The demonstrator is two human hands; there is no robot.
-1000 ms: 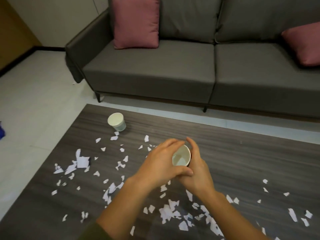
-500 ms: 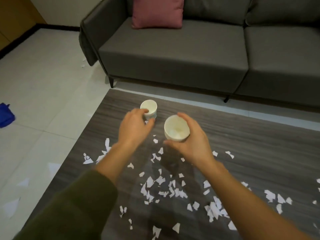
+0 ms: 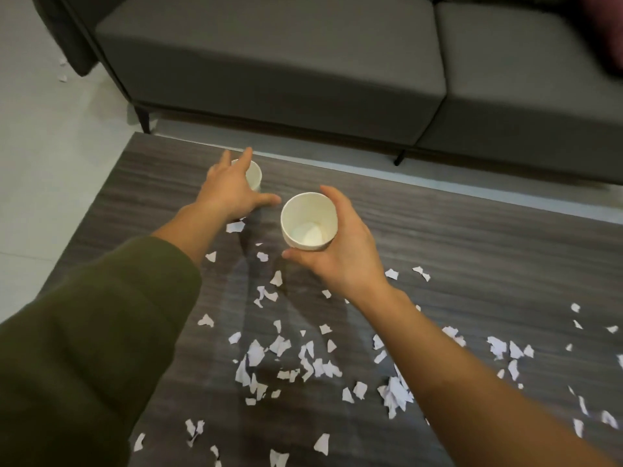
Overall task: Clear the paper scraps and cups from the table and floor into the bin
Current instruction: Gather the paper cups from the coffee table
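Now the far cup stands just beyond my spread left hand; my right hand grips the other cup

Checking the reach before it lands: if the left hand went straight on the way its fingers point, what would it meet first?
Most likely the far paper cup, standing just under the spread fingers of the left hand. They may already touch it, since depth is unclear.
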